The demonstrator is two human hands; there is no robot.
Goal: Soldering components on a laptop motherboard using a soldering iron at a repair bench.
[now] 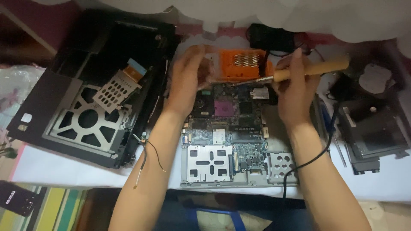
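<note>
An opened laptop base with a bare motherboard (233, 128) lies on the white table in front of me. My right hand (295, 90) grips a wooden-handled soldering iron (314, 69), its metal tip pointing left over the board's upper edge. A black cord runs from it past my right wrist. My left hand (188, 77) hovers above the board's left upper corner, fingers slightly curled, next to an orange block with a copper heatsink (242, 64). Whether the left fingers pinch anything is unclear.
A dismantled black laptop shell with a metal frame (90, 115) lies at the left. More metal parts and a drive tray (372, 128) sit at the right. A black wound cable (272, 38) lies at the back. A dark phone (15, 199) rests below left.
</note>
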